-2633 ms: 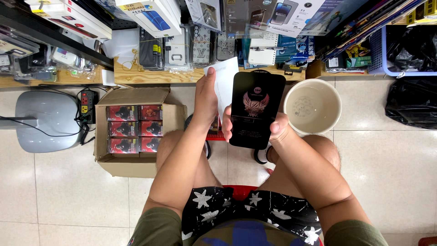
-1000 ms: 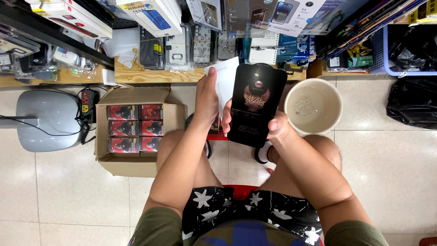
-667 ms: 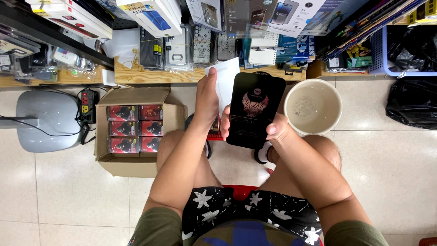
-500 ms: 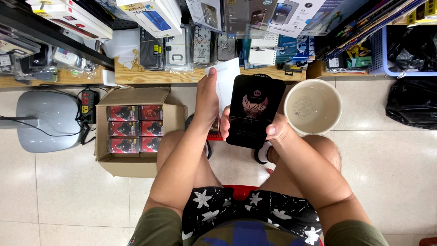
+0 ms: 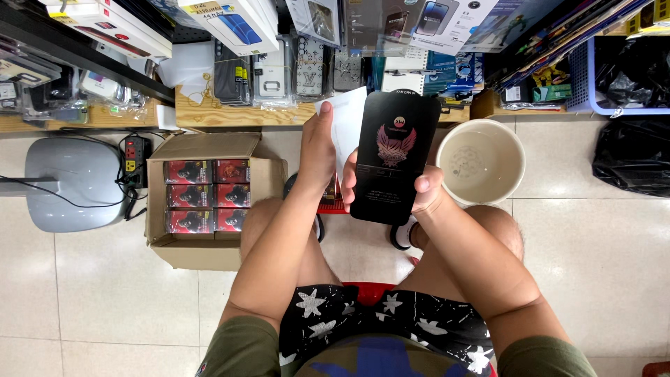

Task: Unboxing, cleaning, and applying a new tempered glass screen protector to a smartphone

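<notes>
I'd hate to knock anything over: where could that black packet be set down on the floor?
Bare tile lies right of the right knee, below the black bag, and left, below the cardboard box. Between box and cream bucket it is crowded with legs and shelf goods.

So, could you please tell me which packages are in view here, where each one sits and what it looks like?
Black sleeve: flat, tall, pink winged emblem; held by right hand.
White envelope: flat, pinched by left hand, behind the sleeve.
Small boxes: red and black, rows inside the open cardboard box on the floor, left.
White boxes: shelf, top.
</notes>
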